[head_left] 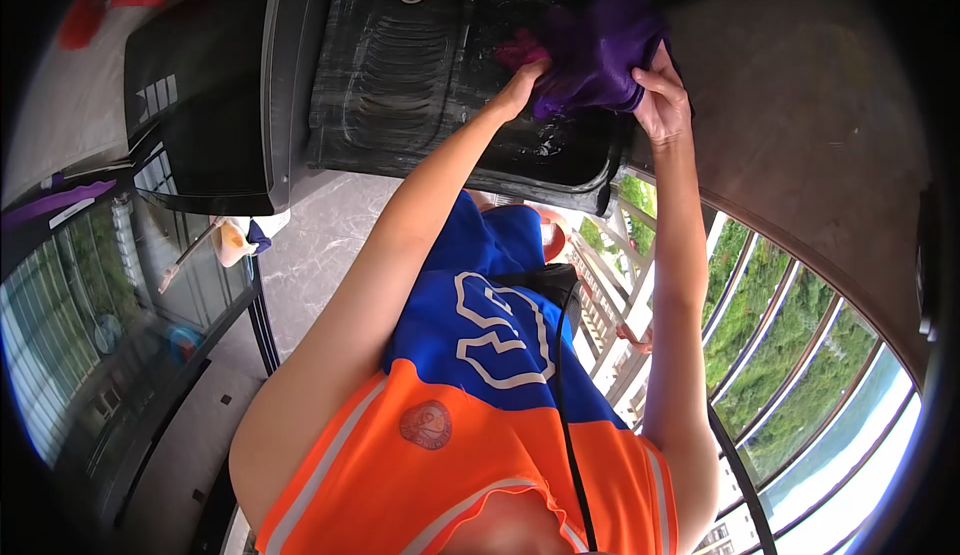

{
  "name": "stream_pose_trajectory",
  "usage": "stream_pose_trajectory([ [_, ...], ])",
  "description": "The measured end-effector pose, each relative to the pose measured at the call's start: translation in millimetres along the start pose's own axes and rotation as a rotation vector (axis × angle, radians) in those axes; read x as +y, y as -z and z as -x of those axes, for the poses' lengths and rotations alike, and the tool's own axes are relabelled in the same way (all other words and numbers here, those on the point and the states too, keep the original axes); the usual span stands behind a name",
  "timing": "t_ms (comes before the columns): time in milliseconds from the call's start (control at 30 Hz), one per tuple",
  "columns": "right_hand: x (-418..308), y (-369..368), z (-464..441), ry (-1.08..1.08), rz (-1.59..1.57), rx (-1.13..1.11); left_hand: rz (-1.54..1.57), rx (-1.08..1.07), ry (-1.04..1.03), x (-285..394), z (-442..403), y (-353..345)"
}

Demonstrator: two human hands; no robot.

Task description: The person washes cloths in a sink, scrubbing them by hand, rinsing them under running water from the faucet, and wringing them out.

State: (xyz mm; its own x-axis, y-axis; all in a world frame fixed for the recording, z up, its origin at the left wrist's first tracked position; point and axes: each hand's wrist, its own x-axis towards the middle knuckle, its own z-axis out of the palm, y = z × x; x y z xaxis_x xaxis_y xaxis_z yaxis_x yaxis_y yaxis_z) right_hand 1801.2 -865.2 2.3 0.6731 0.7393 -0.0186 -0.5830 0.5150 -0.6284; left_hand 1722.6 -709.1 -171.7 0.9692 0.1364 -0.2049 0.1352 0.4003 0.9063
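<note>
A wet-looking purple cloth (pixel 605 50) is held up over a black sink (pixel 480 145) with suds and water marks. My right hand (pixel 662 100) grips the cloth's right edge, thumb on the near side and fingers partly behind the fabric. At the cloth's left edge is my left hand (pixel 525 90), closed on the fabric, its fingertips partly hidden. A magenta piece of fabric (pixel 522 50) shows just beyond my left hand; whether it belongs to the purple cloth I cannot tell.
Left of the sink's ridged washboard (pixel 395 75) stands a machine with a dark glossy lid (pixel 205 95). A red brush (pixel 90 10) lies at the upper left. On the right are a grey wall (pixel 810 105) and a metal railing (pixel 770 305). A glass door (pixel 100 285) is at left.
</note>
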Motion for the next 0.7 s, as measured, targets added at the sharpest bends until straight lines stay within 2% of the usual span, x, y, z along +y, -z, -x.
stream_pose_trajectory([
  [67, -12.8, 0.5, 3.8, -0.009, 0.004, -0.011, 0.501, -0.125, 0.131, 16.8, -17.3, -7.3],
  [100, -20.0, 3.2, 6.8, -0.021, 0.003, -0.027, 0.501, -0.133, 0.135, 21.5, -24.5, -4.3],
  [167, -37.8, 8.5, 8.9, -0.035, 0.083, 0.057, 0.406, -0.316, 0.206, 27.8, -38.8, 17.4],
  [200, -47.4, 5.7, 8.2, -0.084, 0.232, 0.2, 0.325, -0.357, 0.238, 62.7, -28.6, 19.0],
  [233, -53.3, 6.3, 9.6, -0.133, 0.377, 0.343, 0.137, -0.316, 0.203, 67.3, -28.6, 26.7],
  [267, -56.8, 12.5, 11.3, -0.178, 0.495, 0.359, -0.058, -0.173, 0.144, 81.1, -21.1, 28.2],
  [300, -55.0, 18.2, 10.0, -0.171, 0.487, 0.361, -0.253, -0.03, 0.079, 95.9, -14.4, 30.0],
  [367, -50.2, 33.9, 8.7, -0.218, 0.589, 0.517, -0.066, 0.001, -0.033, 104.6, -18.2, 50.1],
  [400, -48.0, 57.7, 6.3, -0.324, 0.809, 0.547, 0.067, 0.037, -0.048, 110.1, -16.0, 53.8],
  [433, -41.7, 69.7, 5.1, -0.321, 0.807, 0.562, 0.2, 0.077, -0.061, 130.0, -9.8, 53.0],
  [500, -22.6, 80.6, -2.1, -0.22, 1.217, 0.752, 0.154, 0.01, -0.009, 140.4, -11.9, 72.7],
  [533, -13.0, 86.7, -5.2, -0.171, 1.272, 0.763, 0.128, 0.012, 0.004, 144.0, -12.6, 74.8],
  [667, -26.1, 100.8, -13.7, -0.201, 1.244, 0.661, -0.137, 0.066, -0.015, 166.6, -11.4, 87.1],
  [700, -35.7, 91.6, -12.7, -0.19, 1.046, 0.718, -0.2, 0.101, -0.025, 173.6, -12.3, 88.6],
])
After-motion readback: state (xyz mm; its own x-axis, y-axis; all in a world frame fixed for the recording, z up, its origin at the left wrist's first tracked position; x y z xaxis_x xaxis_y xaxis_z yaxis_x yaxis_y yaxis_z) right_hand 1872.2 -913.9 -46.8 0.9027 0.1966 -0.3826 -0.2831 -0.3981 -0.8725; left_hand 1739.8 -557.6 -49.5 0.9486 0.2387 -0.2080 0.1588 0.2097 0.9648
